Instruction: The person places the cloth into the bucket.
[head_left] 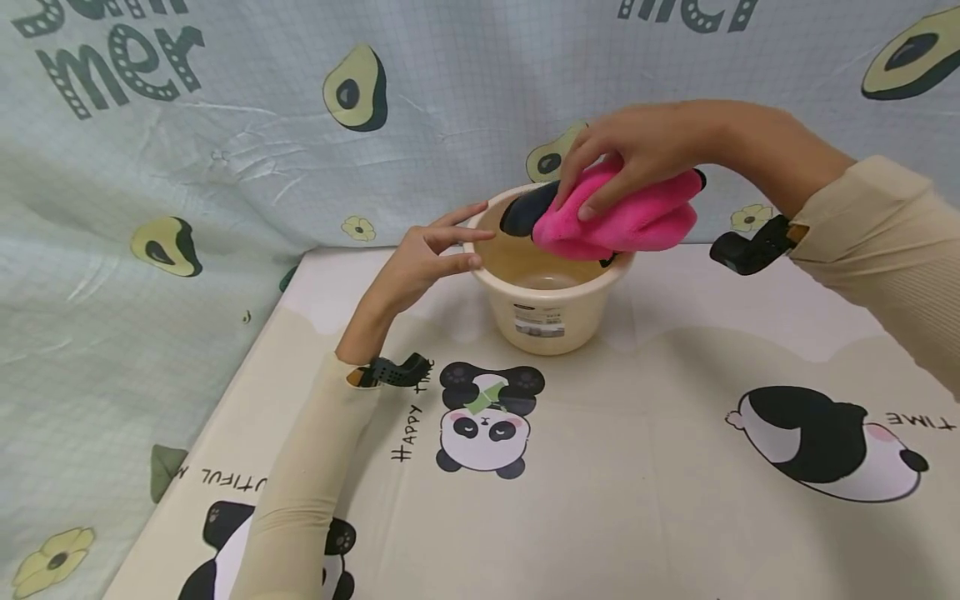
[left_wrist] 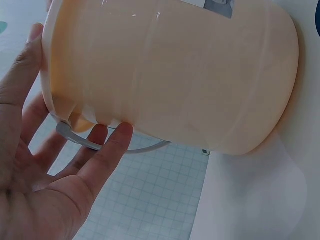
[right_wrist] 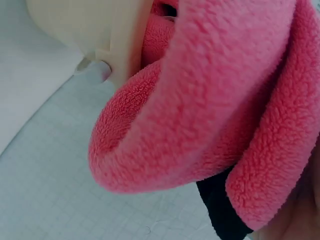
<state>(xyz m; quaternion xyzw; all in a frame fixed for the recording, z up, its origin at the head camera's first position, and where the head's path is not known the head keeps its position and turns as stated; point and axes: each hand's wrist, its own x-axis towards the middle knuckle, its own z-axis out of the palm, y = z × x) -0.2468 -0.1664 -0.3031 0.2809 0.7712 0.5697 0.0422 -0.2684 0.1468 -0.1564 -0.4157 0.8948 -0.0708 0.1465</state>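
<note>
A cream plastic bucket [head_left: 517, 292] with a label on its front stands on the patterned cloth. My left hand [head_left: 420, 262] touches its left rim with outstretched fingers. In the left wrist view, fingers of the left hand [left_wrist: 55, 170] lie along the bucket wall [left_wrist: 175, 75], near its grey handle [left_wrist: 145, 148]. My right hand [head_left: 637, 158] grips a folded pink fleecy item [head_left: 622, 221] with dark parts, over the bucket's right rim. Close up in the right wrist view, the pink fleecy item [right_wrist: 200, 100] shows thick loops and a black band; most of that hand is hidden.
A patterned tablecloth [head_left: 600, 500] with panda prints covers the table. Behind the bucket hangs a pale blue sheet [head_left: 255, 125] with avocado prints. Black wrist devices [head_left: 401, 371] are strapped at both cuffs.
</note>
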